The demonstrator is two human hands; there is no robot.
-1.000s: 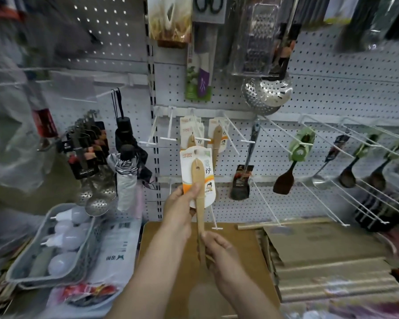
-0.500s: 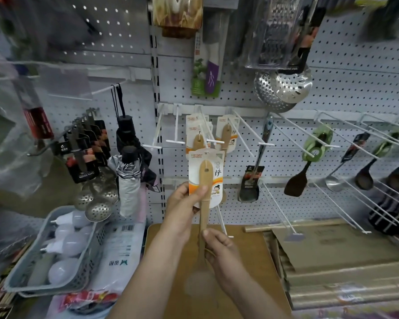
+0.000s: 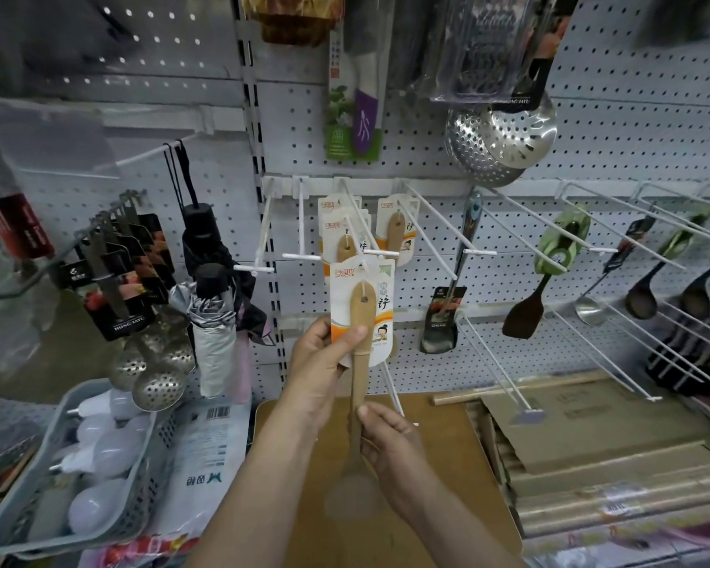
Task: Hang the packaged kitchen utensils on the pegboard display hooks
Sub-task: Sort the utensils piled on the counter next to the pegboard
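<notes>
Grey basket (image 3: 148, 477) holds white bulbs (image 3: 111, 448); hands grip spoon (image 3: 361, 321).

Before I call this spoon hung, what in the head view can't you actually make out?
- Whether the card's hole is on the hook: too small.
- Wooden spoon bowl: blurred, partly behind the right hand.
- Card print under the left hand thumb.
- Grater pack: cut off by top edge.

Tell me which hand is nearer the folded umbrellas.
Left. The left hand grips the spoon card just right of the umbrellas. The right hand pinches the spoon handle lower down and farther right.
</notes>
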